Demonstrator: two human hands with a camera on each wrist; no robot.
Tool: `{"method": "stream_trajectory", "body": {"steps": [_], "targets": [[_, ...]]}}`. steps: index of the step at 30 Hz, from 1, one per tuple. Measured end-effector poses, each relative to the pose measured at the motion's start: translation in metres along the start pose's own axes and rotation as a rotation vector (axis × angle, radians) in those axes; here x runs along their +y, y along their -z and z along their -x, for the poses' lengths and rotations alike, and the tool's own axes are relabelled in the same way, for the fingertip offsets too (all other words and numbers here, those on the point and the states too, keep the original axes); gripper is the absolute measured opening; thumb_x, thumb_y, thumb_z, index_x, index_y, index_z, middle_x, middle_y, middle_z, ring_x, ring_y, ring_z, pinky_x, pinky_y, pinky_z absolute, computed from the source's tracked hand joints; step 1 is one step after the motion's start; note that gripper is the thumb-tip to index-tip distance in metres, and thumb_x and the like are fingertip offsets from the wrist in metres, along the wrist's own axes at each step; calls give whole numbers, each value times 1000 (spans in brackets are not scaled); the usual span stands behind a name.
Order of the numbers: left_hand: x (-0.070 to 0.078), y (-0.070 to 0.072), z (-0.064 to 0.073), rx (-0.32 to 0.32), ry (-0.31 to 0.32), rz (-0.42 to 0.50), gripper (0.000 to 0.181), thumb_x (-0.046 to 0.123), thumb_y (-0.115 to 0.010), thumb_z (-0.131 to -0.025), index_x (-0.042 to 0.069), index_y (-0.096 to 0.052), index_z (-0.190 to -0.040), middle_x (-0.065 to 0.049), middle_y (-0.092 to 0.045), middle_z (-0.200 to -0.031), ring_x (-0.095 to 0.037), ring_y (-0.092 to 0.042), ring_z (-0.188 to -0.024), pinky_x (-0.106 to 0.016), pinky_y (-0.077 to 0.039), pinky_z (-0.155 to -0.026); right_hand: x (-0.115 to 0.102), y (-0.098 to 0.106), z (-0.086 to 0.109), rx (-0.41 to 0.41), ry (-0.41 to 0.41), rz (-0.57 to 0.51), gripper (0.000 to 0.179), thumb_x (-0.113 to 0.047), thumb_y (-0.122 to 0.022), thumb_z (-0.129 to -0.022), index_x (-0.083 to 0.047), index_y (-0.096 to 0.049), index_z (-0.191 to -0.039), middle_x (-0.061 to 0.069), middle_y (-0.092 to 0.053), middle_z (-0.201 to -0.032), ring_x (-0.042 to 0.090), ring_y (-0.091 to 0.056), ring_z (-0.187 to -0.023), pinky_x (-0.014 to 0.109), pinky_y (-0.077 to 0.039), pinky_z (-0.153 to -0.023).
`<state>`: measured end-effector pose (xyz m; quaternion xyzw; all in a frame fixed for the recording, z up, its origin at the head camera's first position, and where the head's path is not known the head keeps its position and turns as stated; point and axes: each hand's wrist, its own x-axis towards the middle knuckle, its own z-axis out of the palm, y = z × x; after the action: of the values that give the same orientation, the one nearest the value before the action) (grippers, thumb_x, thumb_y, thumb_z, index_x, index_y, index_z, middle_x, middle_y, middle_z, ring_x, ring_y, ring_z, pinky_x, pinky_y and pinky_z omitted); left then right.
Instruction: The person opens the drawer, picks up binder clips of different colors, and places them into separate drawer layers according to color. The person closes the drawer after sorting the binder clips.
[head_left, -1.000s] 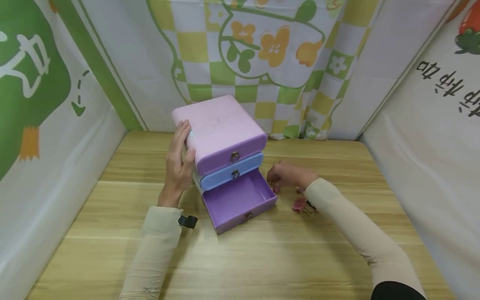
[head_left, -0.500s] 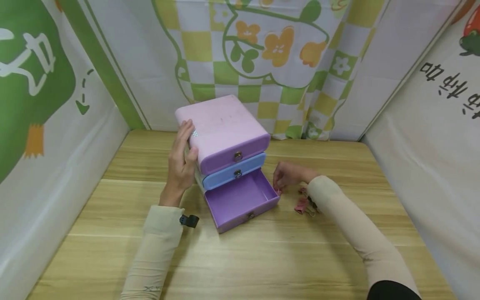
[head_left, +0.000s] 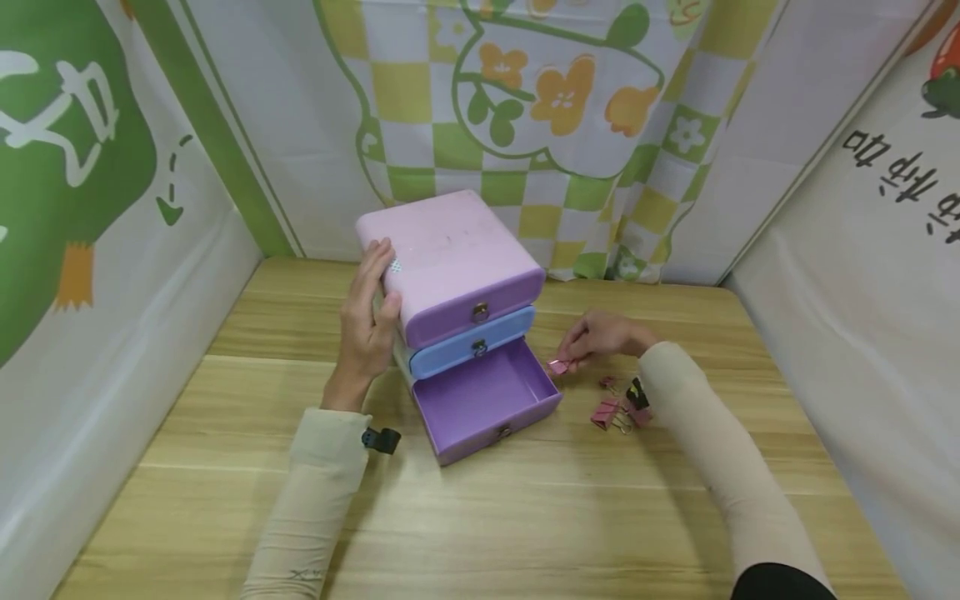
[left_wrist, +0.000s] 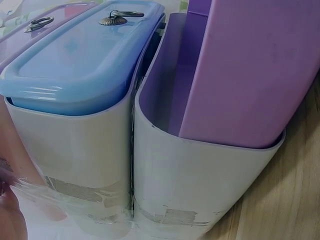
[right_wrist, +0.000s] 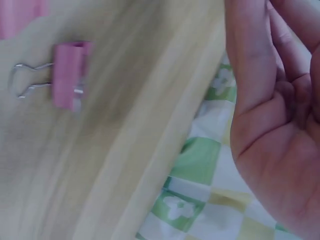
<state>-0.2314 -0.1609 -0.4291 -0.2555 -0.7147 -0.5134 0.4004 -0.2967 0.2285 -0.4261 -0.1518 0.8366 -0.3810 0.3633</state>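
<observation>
A small cabinet with a pink top (head_left: pixel 450 250) stands on the table, and its purple bottom drawer (head_left: pixel 468 446) is pulled out. My left hand (head_left: pixel 363 342) rests along the cabinet's left side, fingers extended. In the left wrist view, the blue middle drawer (left_wrist: pixel 75 60) is pushed in beside the purple one (left_wrist: pixel 250 75). Just right of the drawer's rim, my right hand (head_left: pixel 606 333) pinches a pink binder clip (head_left: pixel 558 367) between thumb and fingertips. In the right wrist view that hand (right_wrist: pixel 280 130) shows at the right, its fingertips out of frame.
Several binder clips lie right of the drawer: a pink clip (head_left: pixel 604 412), a small pink clip (head_left: pixel 607 382) and a black clip (head_left: pixel 637 393) among them. A pink clip (right_wrist: pixel 67 75) also shows in the right wrist view. A checkered curtain (head_left: pixel 555 192) hangs behind the wooden table (head_left: pixel 480 533).
My right hand has lifted slightly and shifted right from beside the drawer, now with the pink clip visible at its fingertips. My left hand has stayed on the cabinet.
</observation>
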Motion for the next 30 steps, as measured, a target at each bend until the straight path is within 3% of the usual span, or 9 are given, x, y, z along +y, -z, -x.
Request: {"method": "stream_trajectory", "body": {"steps": [3, 8, 14, 19, 25, 30], "targets": [[1, 0, 0, -3, 2, 2, 59, 23, -48, -97, -2, -53, -151, -21, -49, -162, -38, -36, -158, -45, -27, -136, -6, 5, 5, 36, 16, -50, 23, -8, -66, -101, 6, -76, -116, 8, -82, -94, 13, -78, -84, 48, -65, -98], [1, 1, 0, -13, 5, -1, 59, 25, -48, -99, 0, -53, -152, -18, -49, -163, -36, -36, -159, -45, -27, -136, -24, 9, 13, 77, 55, -124, 25, -7, -68, -100, 9, -74, -118, 8, -83, -97, 12, -78, -82, 35, -69, -88], [1, 2, 0, -27, 10, -14, 60, 29, -44, -102, 1, -50, -154, -15, -47, -165, -33, -33, -161, -45, -26, -137, -52, 3, 21, 85, 89, -111, 24, -10, -73, -97, 6, -77, -116, 8, -83, -99, 13, -79, -84, 40, -67, -93], [0, 2, 0, -28, 14, -18, 60, 29, -44, -102, 1, -51, -154, -13, -47, -166, -32, -34, -161, -45, -26, -137, -72, -13, 23, 54, 101, -90, 23, -10, -75, -96, 4, -78, -114, 6, -83, -97, 11, -78, -83, 34, -68, -88], [1, 2, 0, -19, 11, -10, 59, 25, -46, -99, 1, -52, -153, -16, -49, -164, -34, -35, -160, -45, -26, -137, -88, -39, 21, -11, 114, -103, 21, -6, -73, -96, 4, -78, -114, 11, -83, -102, 15, -80, -86, 47, -65, -99], [2, 2, 0, -8, 13, -1, 59, 23, -48, -98, -1, -53, -151, -19, -49, -162, -36, -36, -159, -44, -27, -137, -95, -61, 16, -35, 122, -88, 17, -4, -73, -96, 3, -80, -110, 15, -82, -100, 19, -81, -85, 44, -66, -96]]}}
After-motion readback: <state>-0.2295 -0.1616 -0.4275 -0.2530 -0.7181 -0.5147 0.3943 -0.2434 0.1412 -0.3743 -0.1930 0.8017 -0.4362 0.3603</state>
